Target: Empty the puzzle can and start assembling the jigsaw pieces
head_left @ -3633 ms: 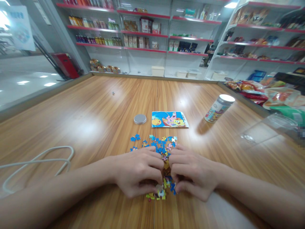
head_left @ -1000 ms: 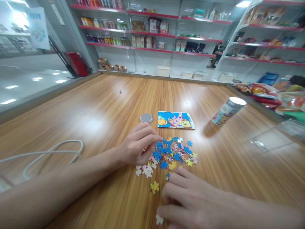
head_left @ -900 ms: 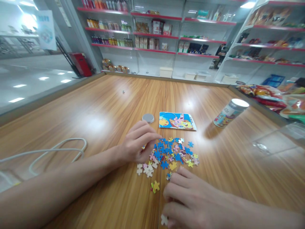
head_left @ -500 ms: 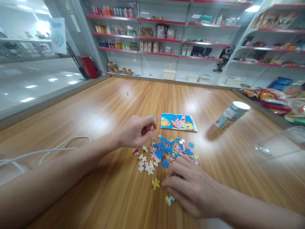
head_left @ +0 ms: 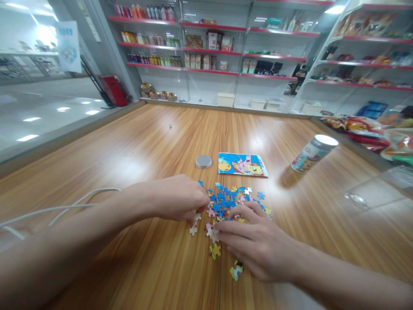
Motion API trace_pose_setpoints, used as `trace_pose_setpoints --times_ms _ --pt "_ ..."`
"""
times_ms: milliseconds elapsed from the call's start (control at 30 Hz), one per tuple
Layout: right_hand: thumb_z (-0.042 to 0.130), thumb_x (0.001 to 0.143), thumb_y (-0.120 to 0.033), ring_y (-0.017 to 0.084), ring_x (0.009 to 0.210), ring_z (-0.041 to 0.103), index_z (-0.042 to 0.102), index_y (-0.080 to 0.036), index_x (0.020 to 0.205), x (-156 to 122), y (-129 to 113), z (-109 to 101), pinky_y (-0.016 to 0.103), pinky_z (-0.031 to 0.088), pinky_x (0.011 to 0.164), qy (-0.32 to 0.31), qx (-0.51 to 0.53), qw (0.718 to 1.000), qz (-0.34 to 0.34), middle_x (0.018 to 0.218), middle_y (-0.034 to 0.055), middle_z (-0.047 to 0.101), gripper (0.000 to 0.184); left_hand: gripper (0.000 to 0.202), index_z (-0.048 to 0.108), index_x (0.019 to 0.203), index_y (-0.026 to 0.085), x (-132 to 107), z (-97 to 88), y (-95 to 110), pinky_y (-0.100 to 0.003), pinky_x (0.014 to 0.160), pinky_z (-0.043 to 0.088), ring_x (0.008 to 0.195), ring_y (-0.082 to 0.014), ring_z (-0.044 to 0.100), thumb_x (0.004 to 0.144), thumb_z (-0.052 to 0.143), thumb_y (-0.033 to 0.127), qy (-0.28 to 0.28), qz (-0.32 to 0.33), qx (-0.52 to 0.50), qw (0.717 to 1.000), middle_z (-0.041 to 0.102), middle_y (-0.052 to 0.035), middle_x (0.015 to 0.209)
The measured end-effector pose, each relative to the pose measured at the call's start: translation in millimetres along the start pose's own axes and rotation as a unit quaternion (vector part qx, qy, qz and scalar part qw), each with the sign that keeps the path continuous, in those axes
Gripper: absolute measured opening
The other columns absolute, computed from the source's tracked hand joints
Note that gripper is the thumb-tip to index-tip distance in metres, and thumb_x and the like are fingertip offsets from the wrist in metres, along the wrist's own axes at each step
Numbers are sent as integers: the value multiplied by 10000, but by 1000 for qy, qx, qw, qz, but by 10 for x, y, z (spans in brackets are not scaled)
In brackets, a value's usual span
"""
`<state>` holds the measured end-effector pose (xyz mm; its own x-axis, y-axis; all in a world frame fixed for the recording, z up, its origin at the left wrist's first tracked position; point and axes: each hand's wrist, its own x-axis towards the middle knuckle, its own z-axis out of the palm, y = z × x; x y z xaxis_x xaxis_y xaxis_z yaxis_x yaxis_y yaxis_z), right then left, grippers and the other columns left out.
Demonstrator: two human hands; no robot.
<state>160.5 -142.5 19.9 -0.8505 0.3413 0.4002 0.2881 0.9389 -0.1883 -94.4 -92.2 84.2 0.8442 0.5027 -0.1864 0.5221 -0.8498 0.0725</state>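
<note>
A pile of mostly blue jigsaw puzzle pieces [head_left: 222, 198], with some pink and yellow ones, lies on the wooden table. My left hand [head_left: 180, 196] reaches down at the pile's left side, fingers curled together; its fingertips are partly hidden, so I cannot make out what is in them. Beside them lie a few pale, face-down pieces [head_left: 193, 230]. My right hand [head_left: 258, 239] rests over the near right part of the pile, fingers spread, the fingertips touching pale pieces. In front of it are a yellow piece [head_left: 215, 251] and a yellow-and-white piece [head_left: 236, 271].
Behind the pile are a cartoon picture card [head_left: 241, 164] and a round silver lid [head_left: 203, 161]. A printed canister [head_left: 312, 155] stands at the right. White cables [head_left: 77, 204] lie at the left. One small piece [head_left: 171, 126] sits far back. Stocked shelves [head_left: 209, 51] line the wall.
My left hand has come down and nearer, from above the pile's far left to its left edge, uncovering the silver lid. My right hand has shifted slightly, its fingertips now at the pale pieces.
</note>
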Motion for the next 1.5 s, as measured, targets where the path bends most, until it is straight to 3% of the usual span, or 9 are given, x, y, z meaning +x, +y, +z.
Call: trace_pose_setpoints --times_ms 200,333,500,667,800,1033,1200,1400,1500 --pt "558 960 -192 255 1094 508 605 -199 1302 9 -5 -26 458 326 930 -21 20 1000 7 1296 28 681 344 61 716 841 199 11 26 -15 -257 516 343 675 -173 674 826 729 141 4 5 -10 1000 755 -16 821" --pt "547 971 -197 255 1093 505 600 -209 1312 -1 6 -33 458 332 934 -26 19 999 11 1316 16 670 345 11 719 853 199 11 57 -66 -252 557 383 698 -170 670 851 722 189 2 -3 -36 999 747 -17 818" --pt "540 978 -187 262 1137 497 601 -193 1309 -10 13 -34 461 332 945 -27 -3 1000 0 1445 26 593 337 120 728 885 225 2 25 -78 -247 574 376 739 -171 680 843 763 332 -68 -56 -76 993 738 -6 819" --pt "568 974 -190 250 1136 506 626 -197 1256 -15 24 -2 463 319 982 -2 -2 1000 -8 1376 -10 647 288 95 721 892 222 -3 3 -36 -250 569 350 749 -177 682 835 770 280 -107 -73 -76 989 745 -1 820" --pt "588 962 -172 234 1080 521 658 -233 1171 -23 47 27 439 340 933 9 -4 1000 -12 1288 -33 688 228 61 694 898 205 5 -3 -12 -252 558 345 723 -164 664 858 733 231 -76 -37 -64 994 740 -3 843" --pt "546 976 -121 211 1002 534 656 -197 1072 -17 81 48 399 356 864 12 -8 1000 -2 1076 -13 735 165 63 672 881 208 73 90 -37 -273 568 373 769 -153 661 908 639 162 43 55 -11 998 728 -8 924" --pt "537 984 -114 213 999 544 659 -183 1057 -26 89 46 406 357 877 25 -2 1000 -16 1036 5 737 159 37 715 905 229 74 65 -41 -265 620 414 834 -172 689 905 680 217 9 57 -18 998 745 -8 929" --pt "583 923 -74 216 979 537 649 -166 1114 -31 36 -5 404 389 878 86 67 994 -21 959 19 738 222 242 712 846 226 12 25 -1 -255 560 362 705 -166 660 749 847 401 -50 -26 -64 996 725 10 797" --pt "612 910 -99 221 986 526 653 -174 1116 -21 28 -3 408 399 887 61 78 995 -12 951 18 726 223 242 708 808 222 5 53 24 -254 553 353 702 -177 658 730 858 395 -72 -47 -70 994 722 7 779"
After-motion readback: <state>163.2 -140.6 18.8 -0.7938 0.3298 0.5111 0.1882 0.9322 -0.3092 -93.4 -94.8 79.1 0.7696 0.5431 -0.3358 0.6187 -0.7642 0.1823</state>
